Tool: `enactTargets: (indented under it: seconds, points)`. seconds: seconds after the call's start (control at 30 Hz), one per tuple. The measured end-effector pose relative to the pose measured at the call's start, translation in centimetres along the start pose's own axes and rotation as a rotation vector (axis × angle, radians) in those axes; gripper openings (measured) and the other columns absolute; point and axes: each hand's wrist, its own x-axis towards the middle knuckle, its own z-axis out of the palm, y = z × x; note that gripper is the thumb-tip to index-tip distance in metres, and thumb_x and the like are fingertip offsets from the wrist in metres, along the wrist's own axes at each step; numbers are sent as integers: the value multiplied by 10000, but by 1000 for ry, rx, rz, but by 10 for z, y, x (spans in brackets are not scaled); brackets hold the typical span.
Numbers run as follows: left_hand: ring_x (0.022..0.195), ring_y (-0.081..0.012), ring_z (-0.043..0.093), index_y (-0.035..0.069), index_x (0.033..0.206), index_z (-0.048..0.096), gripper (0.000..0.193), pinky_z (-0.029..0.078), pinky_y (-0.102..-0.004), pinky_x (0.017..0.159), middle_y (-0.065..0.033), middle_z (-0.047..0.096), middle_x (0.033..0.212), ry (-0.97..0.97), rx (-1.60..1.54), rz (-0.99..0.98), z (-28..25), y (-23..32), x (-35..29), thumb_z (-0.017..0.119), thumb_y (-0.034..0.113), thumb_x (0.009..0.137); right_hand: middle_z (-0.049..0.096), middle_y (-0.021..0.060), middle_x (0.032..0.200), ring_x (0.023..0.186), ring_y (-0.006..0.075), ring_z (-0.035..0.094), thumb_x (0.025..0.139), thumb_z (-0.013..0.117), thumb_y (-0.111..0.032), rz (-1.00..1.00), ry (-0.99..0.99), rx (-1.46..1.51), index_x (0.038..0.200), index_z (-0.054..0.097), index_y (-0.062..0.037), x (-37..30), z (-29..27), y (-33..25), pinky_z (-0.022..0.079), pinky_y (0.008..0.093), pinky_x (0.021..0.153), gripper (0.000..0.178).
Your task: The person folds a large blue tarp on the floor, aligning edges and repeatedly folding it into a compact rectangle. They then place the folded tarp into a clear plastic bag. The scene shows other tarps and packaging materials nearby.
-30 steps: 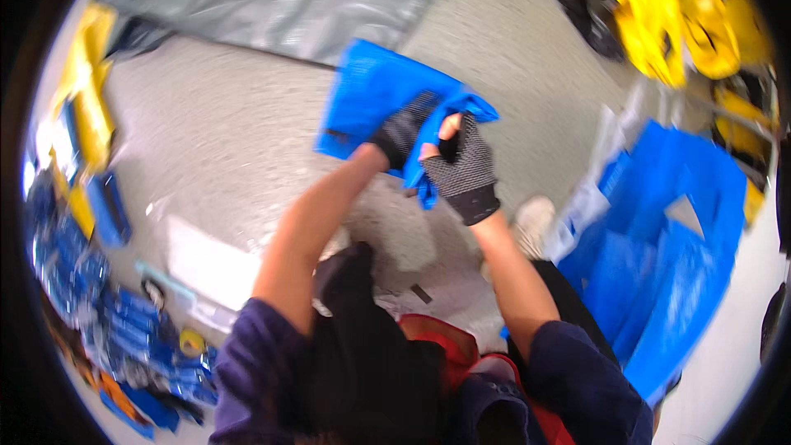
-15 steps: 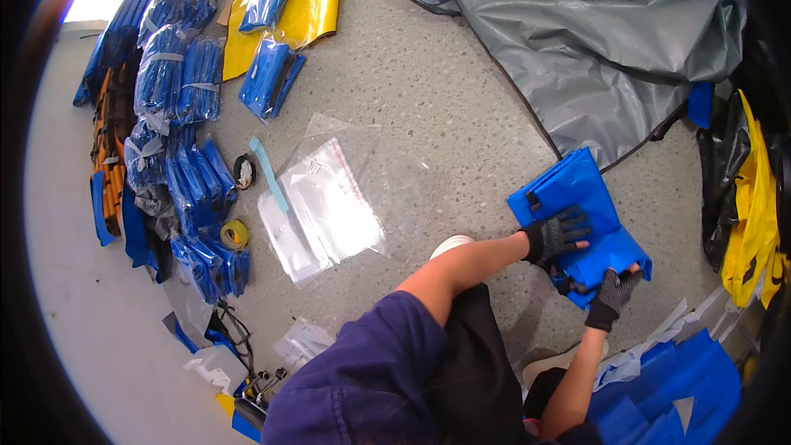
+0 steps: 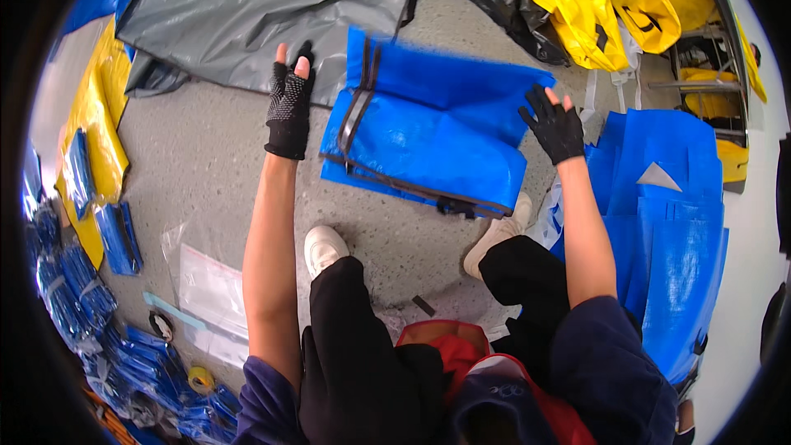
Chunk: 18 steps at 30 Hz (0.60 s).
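Observation:
A blue tarp-like sheet (image 3: 437,140) with dark straps and dark edging lies partly unfolded on the floor in front of my feet. Its far flap is raised and slightly blurred. My left hand (image 3: 290,103), in a black dotted glove with bare fingertips, is to the left of the sheet, apart from it, fingers spread and holding nothing. At the sheet's far right corner is my right hand (image 3: 557,125), gloved the same way, with its fingers apart; whether a fingertip touches the corner I cannot tell.
A large grey sheet (image 3: 247,21) spreads beyond the blue one. Stacked blue sheets (image 3: 680,239) lie at right, yellow bags (image 3: 577,8) at far right. Plastic-wrapped blue bundles (image 3: 152,367), yellow tape (image 3: 200,379) and clear plastic bags (image 3: 206,284) lie at left.
The compact blue bundle has opened into a wider sheet. My hands have come off its top and moved apart to either side. The view has swung to the right.

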Motion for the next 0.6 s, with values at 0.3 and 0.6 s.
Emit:
enactTargets:
  seconds: [0.3, 0.6]
  points:
    - [1245, -421, 394, -93, 1343, 314, 1144, 339, -433, 1024, -316, 390, 1325, 154, 1371, -421, 4, -85, -52, 632, 740, 626, 292, 186, 1458, 1353, 323, 280, 656, 692, -607, -137, 146, -2064, 1426, 251, -46, 95, -10, 54, 268, 389, 1099, 1049]
    - [1166, -363, 471, 32, 1205, 520, 861, 402, -433, 959, -192, 607, 1093, 114, 1032, -672, 11, -114, -51, 774, 569, 583, 499, 102, 1329, 1204, 275, 493, 752, 618, -517, -75, -18, -2280, 1343, 447, -188, 164, 42, 49, 379, 395, 1017, 698]
